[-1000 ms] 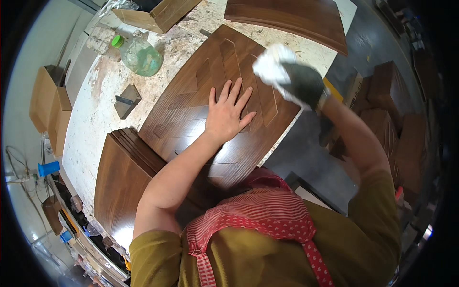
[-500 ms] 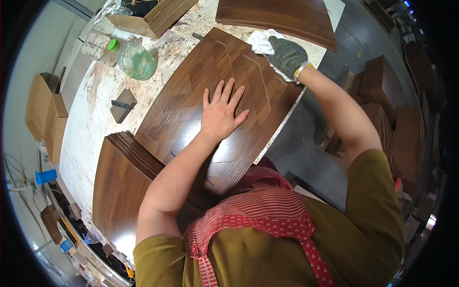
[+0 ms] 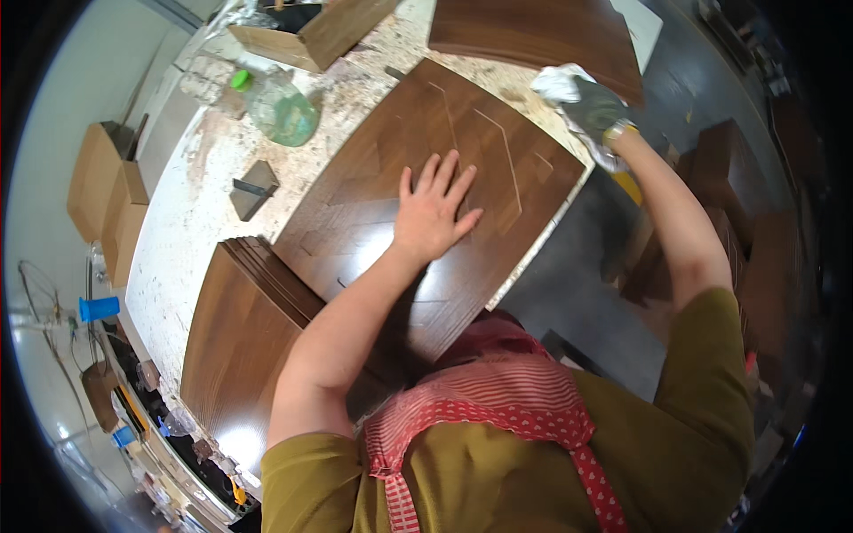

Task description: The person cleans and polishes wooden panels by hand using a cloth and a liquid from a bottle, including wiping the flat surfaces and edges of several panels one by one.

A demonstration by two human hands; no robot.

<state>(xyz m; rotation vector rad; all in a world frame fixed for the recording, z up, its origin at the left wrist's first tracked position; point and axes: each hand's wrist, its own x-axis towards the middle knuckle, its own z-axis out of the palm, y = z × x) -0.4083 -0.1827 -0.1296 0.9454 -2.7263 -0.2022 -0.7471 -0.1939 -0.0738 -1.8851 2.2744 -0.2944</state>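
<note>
A brown wood panel [image 3: 502, 244] with thin inlaid-looking lines lies slantwise on the worktable in front of me. My left hand [image 3: 433, 213], bare, rests flat on its middle with the fingers spread. Out past the panel's far right corner, my right hand [image 3: 597, 114] wears a dark grey-green glove and grips a white cloth [image 3: 562, 83]. Part of the cloth hangs below the glove near the wrist. The fingers inside the glove are partly blurred.
Brown panels [image 3: 235, 329] are stacked at the near left, and another panel [image 3: 533, 34] lies at the far side. On the stained tabletop [image 3: 169, 258] stand a green-capped bottle [image 3: 283, 115], a small angular block [image 3: 255, 189] and a cardboard box [image 3: 315, 46]. Brown stacked pieces [image 3: 724, 164] stand at right.
My right hand has swung right with the cloth, from the panel's far right edge to beyond its corner. My left hand stays flat on the panel. The whole view has shifted slightly.
</note>
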